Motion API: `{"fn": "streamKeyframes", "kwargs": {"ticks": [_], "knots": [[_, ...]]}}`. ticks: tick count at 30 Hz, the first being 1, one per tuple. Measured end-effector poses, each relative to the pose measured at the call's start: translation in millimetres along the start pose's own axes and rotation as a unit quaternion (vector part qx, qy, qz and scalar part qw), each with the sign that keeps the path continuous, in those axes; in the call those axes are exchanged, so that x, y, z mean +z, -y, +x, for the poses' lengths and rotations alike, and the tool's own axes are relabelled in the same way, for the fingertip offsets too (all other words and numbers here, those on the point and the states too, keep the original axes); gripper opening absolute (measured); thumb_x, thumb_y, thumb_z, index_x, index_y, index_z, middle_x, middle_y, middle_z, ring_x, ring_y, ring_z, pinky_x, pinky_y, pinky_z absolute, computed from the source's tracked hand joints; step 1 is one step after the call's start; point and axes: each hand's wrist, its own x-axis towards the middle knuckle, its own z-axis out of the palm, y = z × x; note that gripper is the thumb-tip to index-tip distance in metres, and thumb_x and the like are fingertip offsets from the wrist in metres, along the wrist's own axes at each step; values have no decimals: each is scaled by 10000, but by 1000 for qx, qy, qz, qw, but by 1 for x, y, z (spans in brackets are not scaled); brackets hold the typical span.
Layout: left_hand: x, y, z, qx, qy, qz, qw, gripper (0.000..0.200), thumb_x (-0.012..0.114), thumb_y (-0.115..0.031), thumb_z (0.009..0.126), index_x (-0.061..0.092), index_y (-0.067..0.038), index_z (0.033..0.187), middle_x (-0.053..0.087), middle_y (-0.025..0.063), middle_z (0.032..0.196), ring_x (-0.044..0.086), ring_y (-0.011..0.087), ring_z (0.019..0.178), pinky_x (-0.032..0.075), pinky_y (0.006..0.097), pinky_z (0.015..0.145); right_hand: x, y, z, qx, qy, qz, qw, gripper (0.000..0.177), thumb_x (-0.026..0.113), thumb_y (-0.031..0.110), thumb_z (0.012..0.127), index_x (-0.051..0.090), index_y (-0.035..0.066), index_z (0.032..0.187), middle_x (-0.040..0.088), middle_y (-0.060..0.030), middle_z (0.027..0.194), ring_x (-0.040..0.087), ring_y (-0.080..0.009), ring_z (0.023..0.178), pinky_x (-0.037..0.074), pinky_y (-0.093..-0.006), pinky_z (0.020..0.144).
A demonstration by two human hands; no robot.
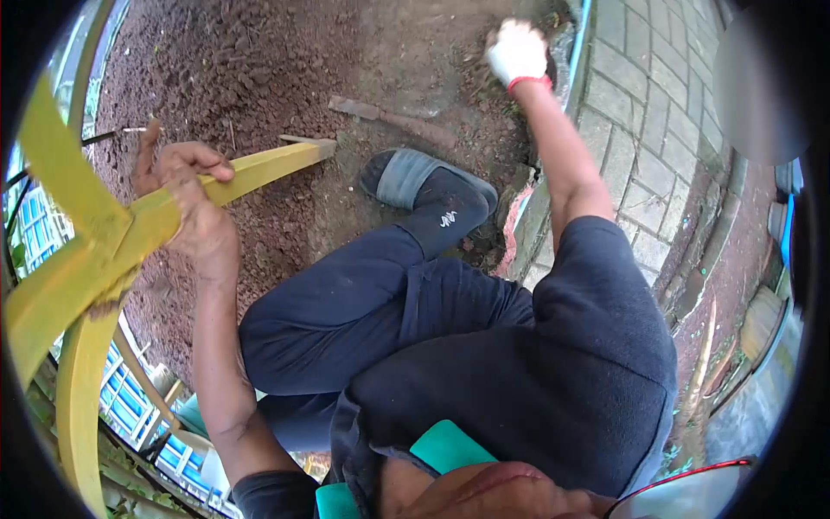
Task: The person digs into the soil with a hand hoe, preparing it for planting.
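My left hand (197, 195), bare, is wrapped around a yellow-painted beam (268, 169), with one finger sticking out past it. The beam belongs to a yellow frame (104, 242) whose other pieces spread across the left side; its bare tip meets the soil. My right hand (519, 54) wears a white glove with a red cuff. It is low at the soil near the paving edge, fingers curled; whatever they hold is hidden. Between the hands a flat, soil-covered strip (393, 121) lies on the ground, just beyond my foot in a grey-strapped sandal (411, 177).
Loose brown soil (233, 69) covers the ground ahead. To the right runs grey brick paving (644, 112), bordered by a blue edge line (581, 43) and a broken curb (519, 221). A blue-and-white fence-like structure (138, 402) shows behind the yellow frame.
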Motion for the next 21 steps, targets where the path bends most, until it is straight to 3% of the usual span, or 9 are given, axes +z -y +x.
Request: {"fn": "streamKeyframes", "kwargs": {"ticks": [1,4,5,6,7,10,11,18,21], "knots": [[-5,12,2,50,26,-32,998,403,475,-167,1042,366,99,1326,586,67,827,588,103,698,523,271,780,-7,12,-18,21,-6,6,1000,465,493,430,920,616,21,1106,626,-231,1100,602,-418,1006,490,-544,861],[-3,1,3,-26,0,-33,999,142,455,-85,1012,528,36,1003,593,64,791,607,112,659,402,411,1065,-17,28,-62,35,-39,12,999,513,489,469,920,616,11,1112,619,-229,1130,593,-414,1023,470,-543,885],[-13,8,8,87,72,73,991,178,458,-91,1004,556,4,891,589,55,791,617,109,667,341,431,1126,-19,30,-72,35,-34,30,998,549,491,490,917,605,1,1139,608,-232,1160,573,-418,1057,439,-556,917],[-15,9,9,88,72,86,990,195,448,-104,1016,564,14,912,594,59,802,611,107,674,369,421,1095,-23,32,-86,34,-23,47,998,586,494,511,913,594,-8,1166,596,-235,1190,552,-421,1091,408,-569,948],[-15,9,8,84,74,99,989,216,439,-117,1028,571,24,933,600,64,813,606,105,682,396,412,1065,-53,40,-109,1,-115,17,993,667,556,528,875,544,-30,1241,547,-239,1265,482,-430,1187,334,-584,1013],[-11,7,6,39,54,78,995,269,423,-161,1042,590,26,945,604,60,808,599,99,705,429,378,1028,-80,50,-164,-17,-36,123,992,899,701,531,774,388,-42,1392,316,-288,1475,291,-474,1365,173,-625,1136],[-12,7,7,24,52,85,995,274,426,-167,1042,593,27,941,602,56,807,599,98,714,437,371,1018,-54,52,-181,-19,-88,174,981,931,757,502,735,373,-37,1390,254,-308,1484,222,-495,1391,168,-620,1143],[-8,2,3,-7,28,47,998,252,431,-138,1038,550,63,1133,602,69,903,600,99,748,495,290,836,-48,57,-156,14,-95,190,977,946,803,488,677,401,26,1398,325,-278,1418,288,-478,1331,180,-631,1131],[-12,6,5,10,54,66,996,292,436,-182,1051,526,73,1160,584,54,867,590,92,741,496,285,825,-46,59,-118,-121,-121,161,972,758,780,429,721,485,151,1361,380,-186,1404,321,-457,1303,212,-649,1107]]}}
